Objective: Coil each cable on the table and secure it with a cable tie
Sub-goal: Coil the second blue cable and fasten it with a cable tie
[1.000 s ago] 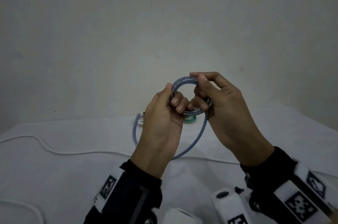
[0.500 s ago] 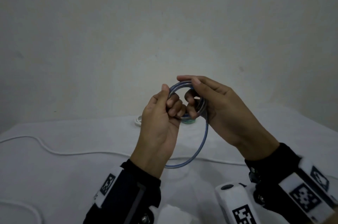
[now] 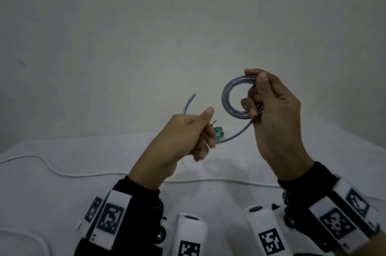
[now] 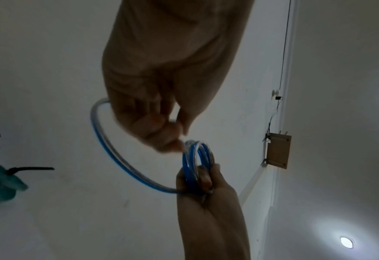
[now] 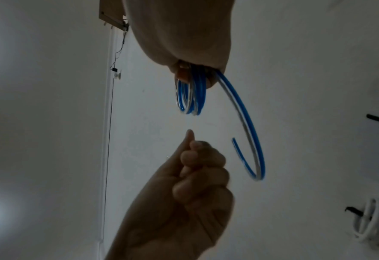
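A white cable (image 3: 62, 173) lies in a long curve across the white-covered worktop (image 3: 31, 199) at the left. Square black-and-white code markers sit on the wristbands (image 3: 110, 217); no readable writing or brand shows anywhere. The left hand (image 3: 183, 136) is raised above the worktop, its fingers curled round the loose tail of the blue cable (image 3: 226, 97), whose free end (image 3: 189, 103) sticks up past the hand. Behind that hand a green coil (image 3: 219, 133) with a dark tie end rests on the worktop. To the right, the right hand (image 3: 273, 113) holds the wound part of the blue cable in the air, thumb and fingers pinching several loops together; the tail arcs down from that grip to the left hand. The right wrist view shows a white coil (image 5: 370, 219) with a black tie lying apart.
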